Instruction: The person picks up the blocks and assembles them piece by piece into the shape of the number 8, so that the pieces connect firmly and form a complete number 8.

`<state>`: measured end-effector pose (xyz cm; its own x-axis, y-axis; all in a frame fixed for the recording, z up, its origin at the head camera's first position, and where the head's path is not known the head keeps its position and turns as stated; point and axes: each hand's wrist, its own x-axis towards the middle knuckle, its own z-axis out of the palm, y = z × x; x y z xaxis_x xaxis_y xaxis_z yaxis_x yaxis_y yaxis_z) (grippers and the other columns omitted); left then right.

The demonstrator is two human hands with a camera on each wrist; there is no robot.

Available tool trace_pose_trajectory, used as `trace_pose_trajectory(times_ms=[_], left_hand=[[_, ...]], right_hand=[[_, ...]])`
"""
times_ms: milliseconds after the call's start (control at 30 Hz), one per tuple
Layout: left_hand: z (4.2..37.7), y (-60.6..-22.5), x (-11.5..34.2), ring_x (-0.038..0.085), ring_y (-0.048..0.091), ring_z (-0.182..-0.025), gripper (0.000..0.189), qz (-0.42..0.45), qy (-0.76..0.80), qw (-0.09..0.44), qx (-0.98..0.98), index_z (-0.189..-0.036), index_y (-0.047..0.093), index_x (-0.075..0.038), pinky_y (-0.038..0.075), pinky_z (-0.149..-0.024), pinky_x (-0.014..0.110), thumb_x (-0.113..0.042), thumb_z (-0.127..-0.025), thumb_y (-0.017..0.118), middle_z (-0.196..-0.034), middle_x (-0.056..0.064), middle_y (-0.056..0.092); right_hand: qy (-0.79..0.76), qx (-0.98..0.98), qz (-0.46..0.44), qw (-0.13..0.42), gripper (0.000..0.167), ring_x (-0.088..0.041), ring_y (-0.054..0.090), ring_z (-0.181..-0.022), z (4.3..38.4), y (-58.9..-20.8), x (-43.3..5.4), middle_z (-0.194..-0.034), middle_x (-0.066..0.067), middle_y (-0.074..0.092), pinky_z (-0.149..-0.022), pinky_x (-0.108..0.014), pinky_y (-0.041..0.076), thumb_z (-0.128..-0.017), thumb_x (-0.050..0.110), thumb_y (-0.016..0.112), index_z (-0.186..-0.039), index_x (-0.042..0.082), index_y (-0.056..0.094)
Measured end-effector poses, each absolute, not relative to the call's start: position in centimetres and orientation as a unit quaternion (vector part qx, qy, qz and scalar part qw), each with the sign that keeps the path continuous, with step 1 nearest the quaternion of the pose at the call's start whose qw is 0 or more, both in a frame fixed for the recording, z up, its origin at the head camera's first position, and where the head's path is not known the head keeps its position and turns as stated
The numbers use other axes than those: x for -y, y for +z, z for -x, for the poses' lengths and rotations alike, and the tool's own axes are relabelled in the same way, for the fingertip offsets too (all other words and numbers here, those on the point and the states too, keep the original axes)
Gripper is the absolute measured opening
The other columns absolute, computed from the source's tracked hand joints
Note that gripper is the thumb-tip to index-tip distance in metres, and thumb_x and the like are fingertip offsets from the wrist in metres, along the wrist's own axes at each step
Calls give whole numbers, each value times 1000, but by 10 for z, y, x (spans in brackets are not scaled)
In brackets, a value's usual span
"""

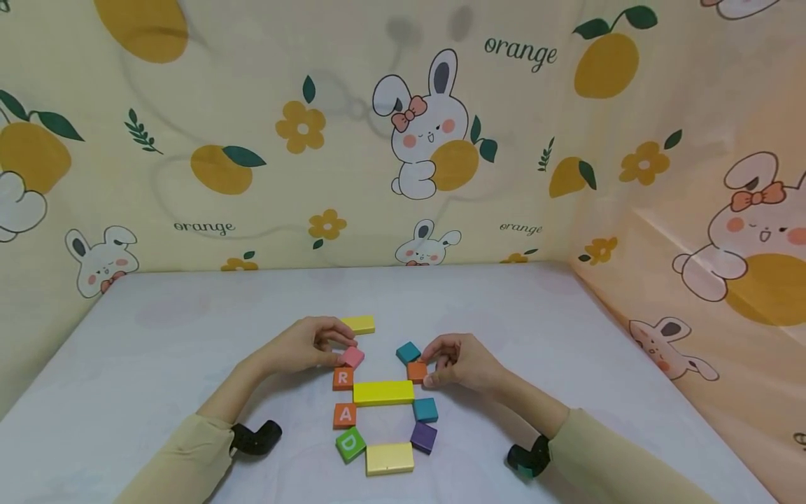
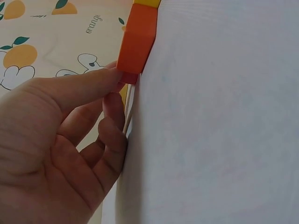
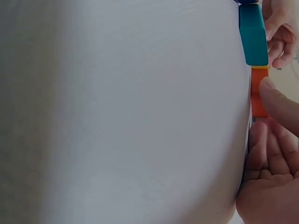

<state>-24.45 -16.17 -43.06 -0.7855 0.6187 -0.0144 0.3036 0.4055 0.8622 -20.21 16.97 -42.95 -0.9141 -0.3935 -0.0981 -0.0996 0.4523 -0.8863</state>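
My left hand [image 1: 306, 344] pinches a pink block [image 1: 352, 357] between thumb and fingers, just behind an orange block marked R [image 1: 343, 379]. In the left wrist view, the thumb's tip is beside the orange block [image 2: 138, 39], and only a sliver of the pink one shows. Over on the right, my right hand [image 1: 466, 362] pinches a plain orange block [image 1: 416, 372]; its thumb lies against that block [image 3: 258, 100] in the right wrist view. A tilted teal block [image 1: 408, 352] sits just behind it. Between the two sides lies a long yellow block [image 1: 383, 393].
Nearer me are an orange A block [image 1: 344, 416], a green D block [image 1: 350, 444], a pale yellow block [image 1: 390, 459], a purple block [image 1: 424, 437] and another teal block [image 1: 425, 410]. A yellow block [image 1: 360, 325] lies farther back. Printed cloth [image 1: 352, 175] hangs behind the white table [image 1: 504, 301].
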Motion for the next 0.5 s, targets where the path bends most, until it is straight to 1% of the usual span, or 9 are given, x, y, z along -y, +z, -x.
trace_pose_trajectory(times_ms=[100, 200, 333, 500], left_hand=[[244, -430, 162, 22, 58, -79, 37, -280, 471, 169, -819, -120, 63, -8, 48, -69, 29, -5, -86, 76, -113, 3, 69], [244, -430, 162, 22, 57, -79, 37, -282, 471, 170, -818, -120, 62, -8, 47, -69, 29, -5, -86, 76, -112, 2, 69], [246, -431, 162, 21, 58, -79, 36, -286, 465, 167, -821, -120, 63, -10, 48, -69, 28, -7, -86, 76, -111, -1, 69], [250, -435, 165, 21, 60, -81, 36, -282, 463, 160, -825, -119, 64, -12, 50, -72, 30, -7, -86, 77, -110, -3, 70]], right_hand=[[-488, -847, 152, 146, 31, -21, 54, -69, 201, -428, -169, -78, -10, 63, -60, -26, 44, -76, 13, 87, -102, 8, 69], [-484, -849, 152, 150, 31, -20, 54, -68, 202, -427, -170, -79, -9, 64, -60, -26, 44, -75, 15, 87, -101, 10, 70], [-486, -847, 153, 154, 31, -20, 55, -69, 203, -427, -170, -81, -9, 65, -61, -25, 45, -75, 14, 87, -101, 10, 70], [-491, -842, 159, 155, 31, -21, 55, -69, 203, -427, -169, -84, -9, 66, -61, -26, 45, -76, 10, 86, -102, 6, 70]])
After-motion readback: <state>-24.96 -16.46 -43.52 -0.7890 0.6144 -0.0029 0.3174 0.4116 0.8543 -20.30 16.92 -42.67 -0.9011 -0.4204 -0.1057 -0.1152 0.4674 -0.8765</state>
